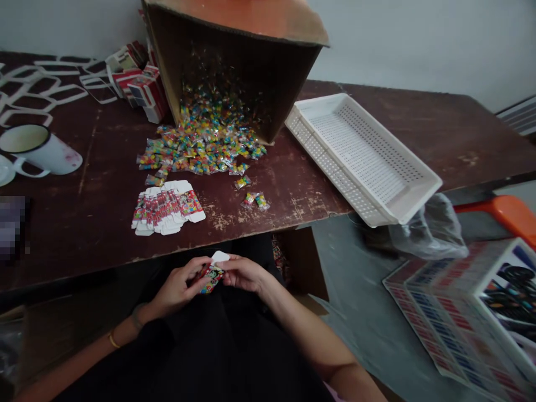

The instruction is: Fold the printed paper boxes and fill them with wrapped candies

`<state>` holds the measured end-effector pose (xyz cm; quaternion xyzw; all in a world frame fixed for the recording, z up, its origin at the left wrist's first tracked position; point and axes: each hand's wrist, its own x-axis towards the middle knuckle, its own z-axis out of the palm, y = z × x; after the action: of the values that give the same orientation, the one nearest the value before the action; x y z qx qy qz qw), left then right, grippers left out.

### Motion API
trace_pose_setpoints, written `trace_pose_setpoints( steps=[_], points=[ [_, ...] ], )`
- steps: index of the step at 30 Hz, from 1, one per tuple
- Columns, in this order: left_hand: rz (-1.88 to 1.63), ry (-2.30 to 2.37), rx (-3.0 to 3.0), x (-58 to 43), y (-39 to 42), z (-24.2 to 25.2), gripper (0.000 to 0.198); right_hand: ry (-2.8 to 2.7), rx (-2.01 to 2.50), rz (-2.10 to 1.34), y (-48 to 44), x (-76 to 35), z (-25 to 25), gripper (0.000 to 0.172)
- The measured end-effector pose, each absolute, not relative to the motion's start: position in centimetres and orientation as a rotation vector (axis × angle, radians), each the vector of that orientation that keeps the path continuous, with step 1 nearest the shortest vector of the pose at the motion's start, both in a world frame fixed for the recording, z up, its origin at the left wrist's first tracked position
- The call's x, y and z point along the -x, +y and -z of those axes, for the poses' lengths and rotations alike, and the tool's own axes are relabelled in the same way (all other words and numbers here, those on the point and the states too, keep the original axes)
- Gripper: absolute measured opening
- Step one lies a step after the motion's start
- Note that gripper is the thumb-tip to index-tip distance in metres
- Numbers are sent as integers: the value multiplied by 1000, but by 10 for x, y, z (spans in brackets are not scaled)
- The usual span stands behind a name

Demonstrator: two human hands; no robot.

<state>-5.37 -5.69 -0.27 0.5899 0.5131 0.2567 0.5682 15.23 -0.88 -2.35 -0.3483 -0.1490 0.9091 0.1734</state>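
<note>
Over my lap, just off the table's front edge, a small printed carton (pixel 213 274) with a white flap is held between both hands. My left hand (pixel 182 282) grips its left side. The fingers of my right hand (pixel 242 273) pinch it near the flap at the upper right. On the table, a fanned stack of flat printed cartons (pixel 165 209) lies near the front edge. Behind it, a heap of small clear packets of colourful candy (pixel 205 142) spills from a tipped cardboard box (pixel 167 67). A few packets (pixel 255 200) lie apart near the edge.
A white perforated basket (pixel 339 173) sits at the right edge of the table (pixel 113 162). On the left is an enamel mug (pixel 50 153), with printed boxes (pixel 146 92) behind. A clear plastic bag (pixel 435 229), orange chair (pixel 511 215) and striped crate (pixel 452 301) are at right.
</note>
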Motion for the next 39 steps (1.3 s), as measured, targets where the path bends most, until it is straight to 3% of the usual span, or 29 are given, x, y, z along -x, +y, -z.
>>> trace_pose_setpoints(
  steps=[5,10,13,18,23,28,32,34,37,39],
  points=[
    [-641,1280,-1247,58,-68,3,15,-720,1065,-2646,-20,-140,32,46],
    [-628,1172,-743,59,-65,9,61,-1247,1098,-2096,-39,-124,23,34],
    [-584,1142,-605,63,-64,7,65,-1471,1050,-1827,-43,-118,18,35],
    [-590,977,-475,76,-70,2,73,-1580,1086,-1765,-35,-113,20,20],
    [-563,920,-612,89,-75,11,73,-1882,870,-1605,-44,-115,20,26],
    [-483,971,-925,94,-68,14,67,-2283,664,-1359,-25,-133,8,32],
    [-223,1063,-1454,108,-51,-4,60,-2169,1180,-824,58,-186,4,33],
    [-83,998,-1632,119,-41,-17,44,-2178,1467,-545,93,-222,9,44],
    [-65,1035,-1651,129,-26,-32,14,-2378,1489,-469,99,-259,26,68],
    [-249,1207,-1473,125,-15,-35,8,-2380,1432,-486,75,-262,38,67]
  ],
)
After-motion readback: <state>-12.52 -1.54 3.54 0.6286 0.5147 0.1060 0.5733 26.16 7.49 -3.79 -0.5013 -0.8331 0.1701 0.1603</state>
